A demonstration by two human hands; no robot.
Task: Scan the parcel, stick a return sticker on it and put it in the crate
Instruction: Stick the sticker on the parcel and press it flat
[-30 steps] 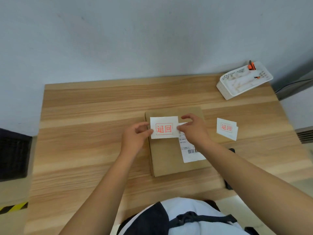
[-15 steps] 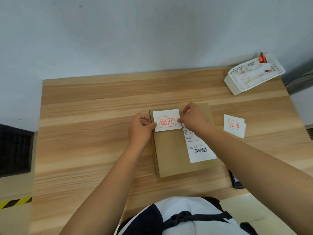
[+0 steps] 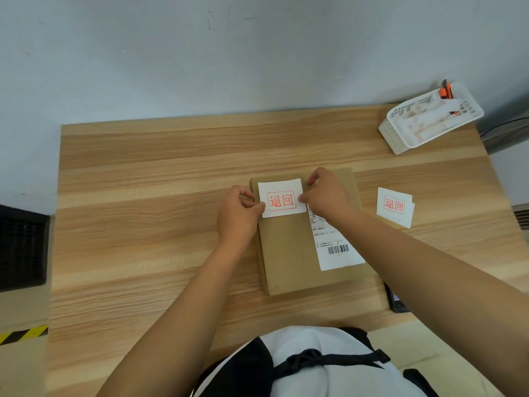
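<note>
A flat brown cardboard parcel (image 3: pixel 289 253) lies in the middle of the wooden table (image 3: pixel 143 224), with a white shipping label (image 3: pixel 335 247) and barcode on its right side. A white return sticker (image 3: pixel 282 198) with red characters lies on the parcel's far left corner. My left hand (image 3: pixel 239 216) pinches the sticker's left edge. My right hand (image 3: pixel 326 193) pinches its right edge. A dark crate (image 3: pixel 21 247) stands left of the table, partly out of view.
A small stack of spare return stickers (image 3: pixel 395 206) lies right of the parcel. A white plastic basket (image 3: pixel 429 118) with an orange tool stands at the far right corner. A black scanner (image 3: pixel 396 299) lies near the front right edge, partly under my right forearm.
Both hands carried the sticker toward the parcel's far left corner and lowered it onto the cardboard. The camera view shifted slightly.
</note>
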